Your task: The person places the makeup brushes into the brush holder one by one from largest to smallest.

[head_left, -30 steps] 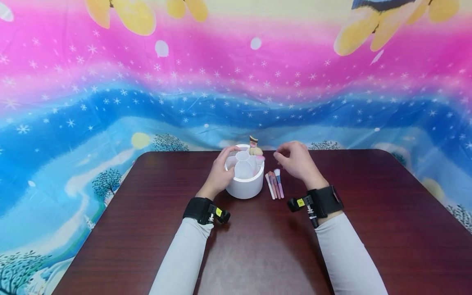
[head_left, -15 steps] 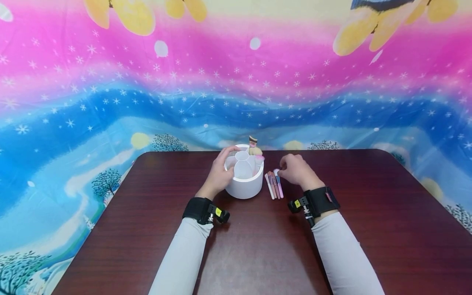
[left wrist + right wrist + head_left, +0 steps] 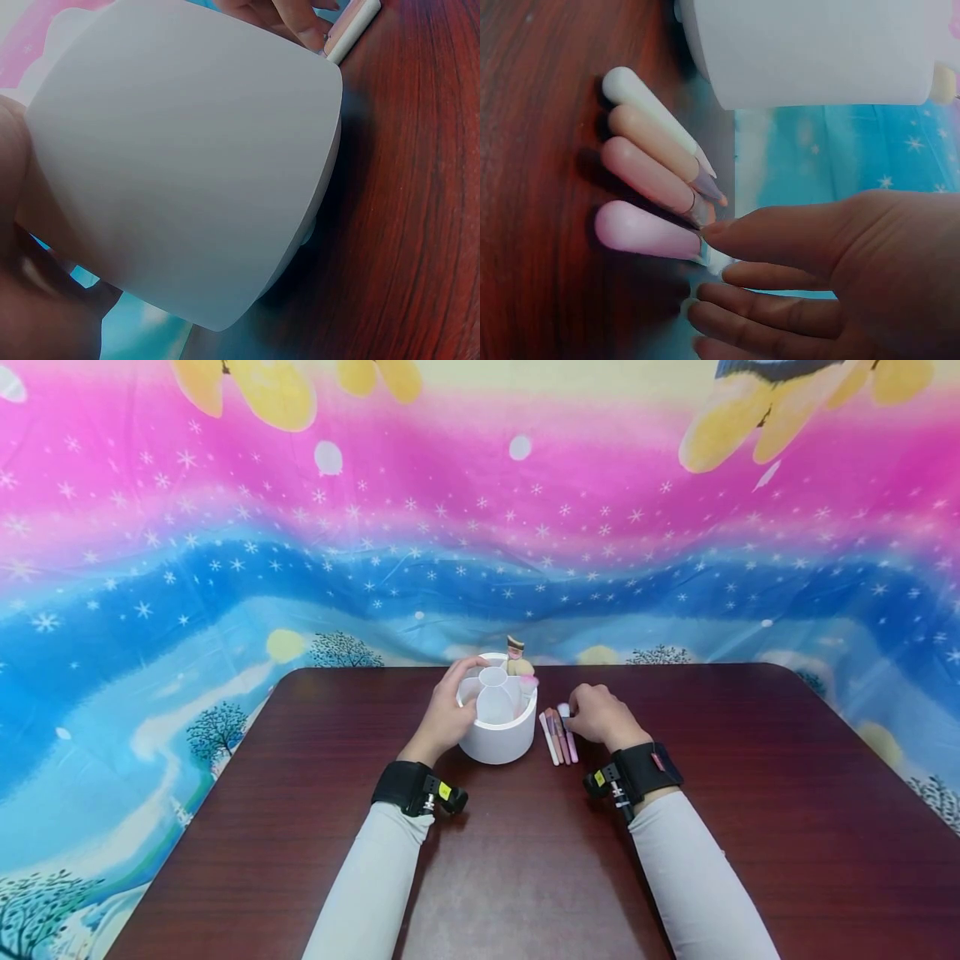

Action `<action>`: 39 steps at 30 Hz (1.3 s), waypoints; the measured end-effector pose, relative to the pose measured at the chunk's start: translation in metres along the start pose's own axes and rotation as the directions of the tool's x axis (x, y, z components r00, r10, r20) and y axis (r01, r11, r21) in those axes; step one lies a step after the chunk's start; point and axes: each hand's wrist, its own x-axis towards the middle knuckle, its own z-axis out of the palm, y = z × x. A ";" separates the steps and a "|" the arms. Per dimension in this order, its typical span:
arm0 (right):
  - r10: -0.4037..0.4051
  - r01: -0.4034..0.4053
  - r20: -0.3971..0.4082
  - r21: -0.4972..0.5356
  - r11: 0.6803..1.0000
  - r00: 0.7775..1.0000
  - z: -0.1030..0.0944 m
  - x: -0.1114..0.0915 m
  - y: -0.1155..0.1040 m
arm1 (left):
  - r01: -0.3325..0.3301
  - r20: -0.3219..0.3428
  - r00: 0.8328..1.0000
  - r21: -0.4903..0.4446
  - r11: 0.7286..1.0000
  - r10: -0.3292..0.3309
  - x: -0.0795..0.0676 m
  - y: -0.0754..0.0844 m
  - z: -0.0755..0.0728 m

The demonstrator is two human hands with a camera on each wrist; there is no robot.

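Observation:
A round white organizer (image 3: 497,747) with inner compartments stands on the table. My left hand (image 3: 440,720) grips its left rim, the thumb at the near side and the fingers reaching over the far side. To its right lie several makeup brushes, side by side with handles toward me. My right hand (image 3: 604,717) is at the rightmost one, a makeup brush with a lilac handle (image 3: 646,229). Thumb and fingers pinch it near the ferrule; its bristles are partly hidden in the right wrist view. Beside it lie a pink brush (image 3: 646,174), a tan brush (image 3: 652,141) and a white-handled brush (image 3: 646,103).
From the organizer's back right rises a cream object with a dark striped top (image 3: 516,653). A pink-tipped piece (image 3: 528,682) sits in its right compartment. The dark wood table (image 3: 495,877) runs back to a patterned cloth (image 3: 480,560).
My right hand has come down and toward me, from above the brushes onto the lilac one, and its fingers have closed there. My left hand and the organizer have not moved.

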 end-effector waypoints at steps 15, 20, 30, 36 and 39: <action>0.005 -0.005 -0.021 0.024 1.000 1.000 0.004 0.000 0.006 | 0.020 -0.003 1.000 0.014 1.000 -0.020 -0.001 0.002 0.000; -0.003 0.007 -0.121 0.037 0.999 0.993 -0.002 -0.003 0.006 | 0.017 -0.004 1.000 0.007 1.000 -0.017 -0.001 0.001 0.001; -0.055 0.124 -0.431 0.135 0.983 0.901 -0.027 -0.013 -0.006 | 0.023 -0.002 1.000 0.019 1.000 -0.023 -0.001 0.003 0.001; -0.050 0.177 -0.503 0.209 0.962 0.863 -0.039 -0.016 -0.015 | 0.014 -0.004 1.000 0.014 1.000 -0.014 -0.001 0.002 0.001; -0.046 0.192 -0.519 0.231 0.954 0.854 -0.045 -0.019 -0.020 | 0.004 -0.007 1.000 0.006 1.000 -0.004 -0.001 0.001 0.001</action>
